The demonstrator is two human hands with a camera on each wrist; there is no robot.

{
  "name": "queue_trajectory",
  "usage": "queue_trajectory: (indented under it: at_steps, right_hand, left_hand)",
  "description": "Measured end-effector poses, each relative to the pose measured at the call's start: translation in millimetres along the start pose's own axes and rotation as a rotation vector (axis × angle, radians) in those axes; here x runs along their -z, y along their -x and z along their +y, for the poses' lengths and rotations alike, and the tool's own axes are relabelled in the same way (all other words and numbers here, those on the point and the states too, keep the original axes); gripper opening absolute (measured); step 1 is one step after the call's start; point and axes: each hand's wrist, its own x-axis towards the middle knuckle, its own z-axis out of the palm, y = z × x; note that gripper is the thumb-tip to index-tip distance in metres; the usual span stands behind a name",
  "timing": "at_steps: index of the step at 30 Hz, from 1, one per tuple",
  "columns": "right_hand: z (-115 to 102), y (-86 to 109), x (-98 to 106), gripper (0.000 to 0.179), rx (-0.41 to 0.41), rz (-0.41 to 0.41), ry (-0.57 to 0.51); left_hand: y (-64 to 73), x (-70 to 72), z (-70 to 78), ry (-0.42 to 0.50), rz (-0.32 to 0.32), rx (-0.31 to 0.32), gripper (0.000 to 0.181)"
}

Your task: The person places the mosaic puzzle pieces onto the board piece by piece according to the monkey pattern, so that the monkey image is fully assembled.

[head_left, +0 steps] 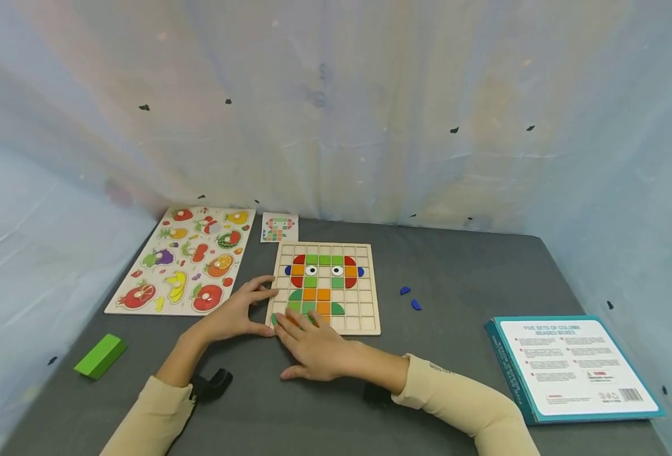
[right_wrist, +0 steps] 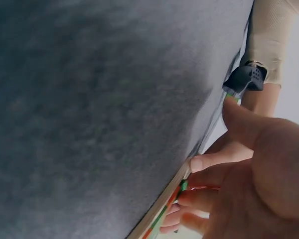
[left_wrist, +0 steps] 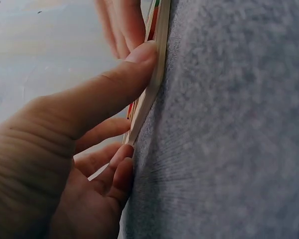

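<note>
A square wooden grid board point(head_left: 358, 323) lies on the cloth, with coloured tiles forming a figure with two round eyes. My left hand point(head_left: 235, 310) holds the board at its near left corner, thumb on the front edge and fingers along the left side; the left wrist view shows the thumb point(left_wrist: 139, 55) against the rim. Over the board's lower rows, my right hand point(head_left: 315, 348) reaches with fingers spread, its fingertips at the orange and green tiles. In the right wrist view a green tile point(right_wrist: 183, 185) shows beside those fingertips. The right palm hides part of the bottom row.
Behind the board lies a small pattern card point(head_left: 280, 228). A fruit puzzle board point(head_left: 184, 263) is at the left, with a green block point(head_left: 101, 356) nearer. Two blue half-round pieces point(head_left: 416, 304) lie right of the grid. A teal-edged box point(head_left: 575, 370) occupies the right side.
</note>
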Motion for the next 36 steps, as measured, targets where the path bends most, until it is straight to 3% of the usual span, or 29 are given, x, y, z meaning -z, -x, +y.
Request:
queue_trajectory:
  at_steps: [4, 7, 12, 16, 22, 25, 30, 33, 36]
  right_hand:
    - [-5, -1.3, 4, 0.082, -0.023, 0.047, 0.108]
    - [-7, -3.8, 6, 0.079, -0.020, 0.077, 0.117]
    - [-12, -5.0, 10, 0.080, -0.022, 0.022, 0.070]
    - [-18, -5.4, 8, 0.083, -0.049, -0.007, 0.167]
    - [-19, -7.9, 8, 0.081, -0.077, 0.030, 0.259]
    - [-14, -5.7, 9, 0.079, -0.075, 0.046, 0.204]
    - [8, 11.9, 14, 0.066, -0.115, 0.083, -0.014]
    - [36, 31.3, 17, 0.046, -0.191, 0.183, -0.134]
    - [72, 57.0, 15, 0.018, -0.335, 0.321, -0.212]
  left_hand:
    - [-1.4, -0.3, 0.5, 0.014, 0.002, 0.007, 0.091]
    - [-0.1, -1.2, -0.7, 0.033, -0.003, 0.013, 0.091]
    - [1.3, -3.0, -4.0, 0.056, 0.000, 0.016, 0.089]
    - [1.1, -3.4, -4.2, 0.063, 0.003, 0.024, 0.089]
    - [-2.0, -0.7, -1.7, 0.050, -0.026, 0.035, 0.090]
    - [-3.3, 1.5, 0.0, 0.038, -0.039, 0.039, 0.091]
    - [-4.6, 2.9, 2.1, 0.033, -0.065, 0.045, 0.092]
    - [-3.9, 3.0, 2.0, 0.034, -0.078, 0.056, 0.093]
    - [-2.0, 3.9, 0.5, 0.027, -0.082, 0.070, 0.092]
